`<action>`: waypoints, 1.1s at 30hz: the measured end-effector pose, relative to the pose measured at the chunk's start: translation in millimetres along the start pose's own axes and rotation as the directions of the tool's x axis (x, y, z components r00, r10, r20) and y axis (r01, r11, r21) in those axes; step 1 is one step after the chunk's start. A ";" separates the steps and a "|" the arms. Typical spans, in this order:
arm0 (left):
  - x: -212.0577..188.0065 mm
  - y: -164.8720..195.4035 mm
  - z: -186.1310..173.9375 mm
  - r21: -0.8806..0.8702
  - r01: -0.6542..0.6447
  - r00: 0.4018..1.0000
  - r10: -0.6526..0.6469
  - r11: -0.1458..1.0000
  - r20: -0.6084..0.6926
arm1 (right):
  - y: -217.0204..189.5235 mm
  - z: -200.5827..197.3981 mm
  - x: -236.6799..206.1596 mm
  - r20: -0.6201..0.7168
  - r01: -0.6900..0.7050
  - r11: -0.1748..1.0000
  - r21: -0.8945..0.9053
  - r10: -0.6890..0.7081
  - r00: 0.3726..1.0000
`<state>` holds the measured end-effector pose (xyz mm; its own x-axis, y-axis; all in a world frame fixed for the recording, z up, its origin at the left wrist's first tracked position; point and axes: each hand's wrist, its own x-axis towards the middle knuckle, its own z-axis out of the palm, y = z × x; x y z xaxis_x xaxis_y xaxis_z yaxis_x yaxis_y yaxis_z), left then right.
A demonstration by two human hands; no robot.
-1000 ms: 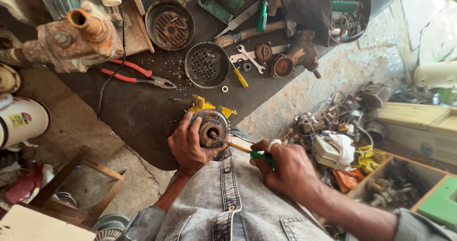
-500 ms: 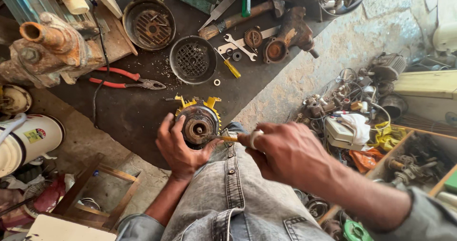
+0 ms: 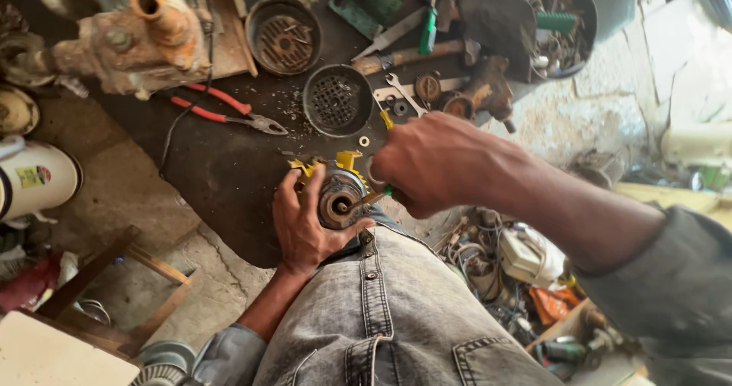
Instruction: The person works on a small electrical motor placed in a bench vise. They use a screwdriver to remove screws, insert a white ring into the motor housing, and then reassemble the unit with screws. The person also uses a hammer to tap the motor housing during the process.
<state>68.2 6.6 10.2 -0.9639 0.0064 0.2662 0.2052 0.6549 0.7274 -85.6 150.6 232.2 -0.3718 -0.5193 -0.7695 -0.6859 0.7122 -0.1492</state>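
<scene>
Red-handled pliers (image 3: 229, 110) lie on the dark mat (image 3: 221, 172); beside them sit two round perforated metal covers (image 3: 335, 100), a spanner (image 3: 404, 92) and a rusty pump body (image 3: 145, 39). A white container (image 3: 34, 180) stands left; what looks like tangled wiring (image 3: 488, 268) lies right.

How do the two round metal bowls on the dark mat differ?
The left bowl looks larger, rust-brown, with a slotted insert and small loose parts inside. The perforated bowl is smaller, darker grey, its base a grid of holes, and lies nearer the right hand. Both are round, open-topped and untouched.
</scene>
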 end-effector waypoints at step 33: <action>-3.6 -8.7 24.2 -0.030 0.034 0.996 -0.037 0.999 -0.085 | -0.4 119.7 -44.2 -0.577 0.129 0.866 0.483 0.204 0.791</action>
<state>65.7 19.2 -12.4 -0.9529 -0.0817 0.2921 0.1771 0.6319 0.7545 6.0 229.9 192.0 -0.7952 -0.5376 -0.2804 -0.3396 0.7780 -0.5286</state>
